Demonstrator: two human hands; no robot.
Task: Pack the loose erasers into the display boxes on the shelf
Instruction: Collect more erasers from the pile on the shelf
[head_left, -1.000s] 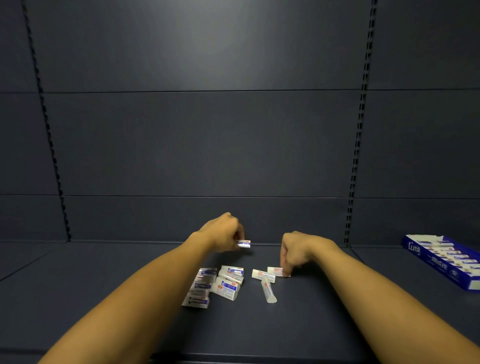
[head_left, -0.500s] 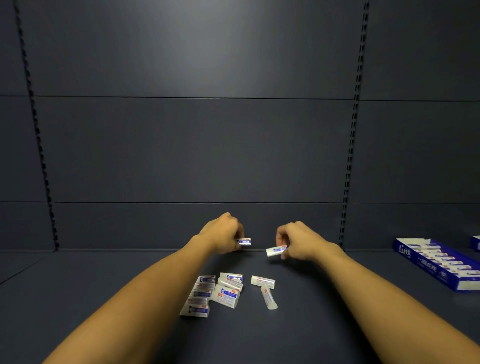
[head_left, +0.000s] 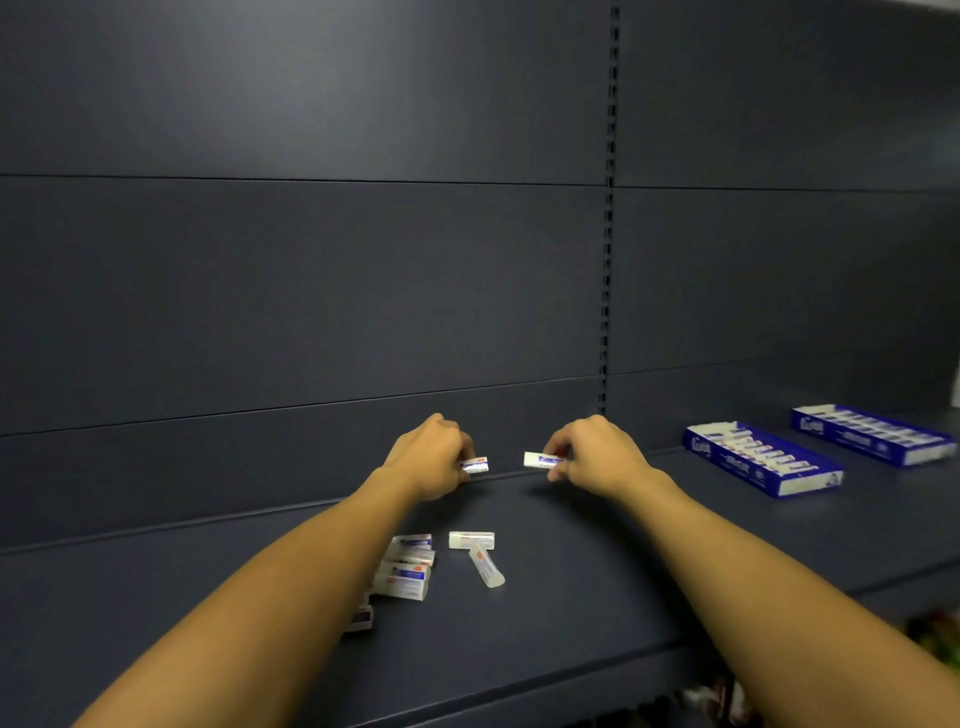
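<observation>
My left hand (head_left: 434, 457) pinches a small white and blue eraser (head_left: 476, 464) above the dark shelf (head_left: 571, 613). My right hand (head_left: 597, 454) holds a second eraser (head_left: 540, 460) a short gap to the right, at the same height. Below the hands lies a heap of several loose erasers (head_left: 408, 569), partly hidden by my left forearm, and two more erasers (head_left: 475, 551) lie beside it. At the right stand two blue display boxes, the near one (head_left: 763, 460) and the far one (head_left: 872, 434), both holding rows of erasers.
The shelf's dark back panel rises right behind the hands, with a slotted upright (head_left: 605, 332) between the hands and the boxes. The shelf's front edge (head_left: 519, 691) runs across the lower part, and blurred goods (head_left: 935, 634) show below it at the right.
My right hand has lifted an eraser off the shelf and raised it level with the left hand's eraser. The view has turned right, so a second display box has come into sight.
</observation>
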